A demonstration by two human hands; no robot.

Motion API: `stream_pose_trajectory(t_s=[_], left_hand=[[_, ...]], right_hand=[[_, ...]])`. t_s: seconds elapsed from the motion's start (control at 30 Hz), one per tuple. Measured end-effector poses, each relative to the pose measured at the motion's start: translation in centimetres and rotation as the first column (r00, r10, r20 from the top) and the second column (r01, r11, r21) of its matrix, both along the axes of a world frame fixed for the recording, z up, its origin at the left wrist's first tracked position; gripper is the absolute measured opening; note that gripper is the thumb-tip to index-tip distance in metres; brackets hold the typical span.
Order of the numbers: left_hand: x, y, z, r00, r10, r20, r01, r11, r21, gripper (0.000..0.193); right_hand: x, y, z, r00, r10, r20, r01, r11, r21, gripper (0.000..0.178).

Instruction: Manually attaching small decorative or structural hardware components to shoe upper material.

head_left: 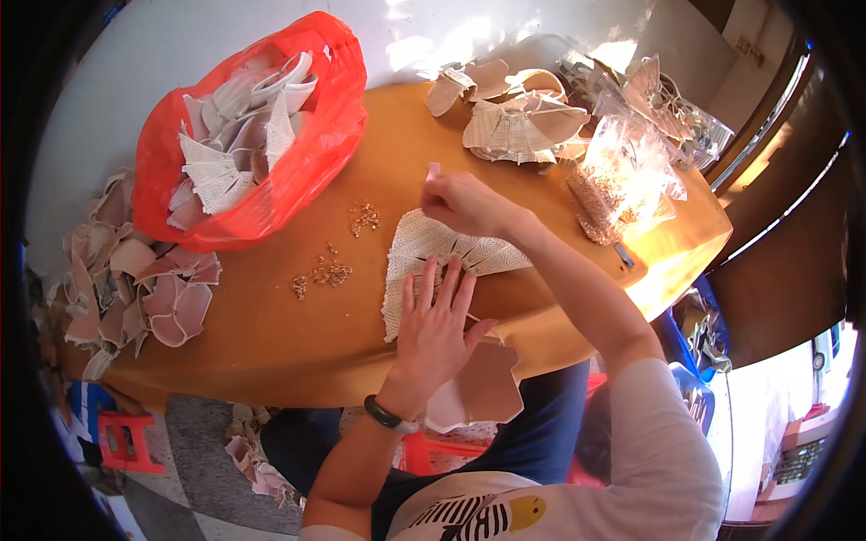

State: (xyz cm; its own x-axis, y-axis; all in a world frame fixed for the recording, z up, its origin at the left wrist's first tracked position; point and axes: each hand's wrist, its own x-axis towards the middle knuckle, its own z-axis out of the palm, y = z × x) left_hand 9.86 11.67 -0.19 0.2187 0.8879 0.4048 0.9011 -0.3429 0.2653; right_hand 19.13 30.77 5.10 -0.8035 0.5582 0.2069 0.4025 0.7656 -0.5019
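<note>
A cream woven piece (419,236) with a herringbone texture lies at the table's front edge. Resting flat on it with fingers spread is my left hand (435,325). A smooth pink panel (478,388) hangs over the edge just below that hand, seemingly part of the same piece. My right hand (465,203) is closed above the far side of the woven piece. A small pale pink tip shows at its fingers, too small to name. Loose small gold pieces (329,272) lie in little heaps to the left, with another heap (364,218) farther back.
A red plastic bag (334,135) full of similar woven pieces stands back left. More pink-lined pieces (176,307) are heaped at the left and others (523,126) at the back. A clear bag of gold bits (600,194) sits on the orange tabletop (271,352) at right.
</note>
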Motion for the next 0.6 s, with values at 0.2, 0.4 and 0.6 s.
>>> stream_pose_trajectory(t_s=[0.2,0.4,0.6], left_hand=[[0.1,0.1,0.1,0.999,-0.007,-0.033,0.007,1.000,0.001,0.065],[0.1,0.2,0.1,0.999,-0.014,-0.030,0.014,1.000,-0.013,0.064],[0.2,0.1,0.4,1.000,-0.011,-0.027,0.010,1.000,-0.023,0.063]], right_hand=[[7.1,-2.6,-1.2,0.998,-0.015,0.053,0.007,0.987,0.159,0.008],[8.2,-3.4,-0.7,0.998,-0.060,0.024,0.063,0.990,-0.125,0.006],[7.7,-4.4,-2.2,0.996,0.012,-0.090,-0.011,1.000,0.006,0.009]])
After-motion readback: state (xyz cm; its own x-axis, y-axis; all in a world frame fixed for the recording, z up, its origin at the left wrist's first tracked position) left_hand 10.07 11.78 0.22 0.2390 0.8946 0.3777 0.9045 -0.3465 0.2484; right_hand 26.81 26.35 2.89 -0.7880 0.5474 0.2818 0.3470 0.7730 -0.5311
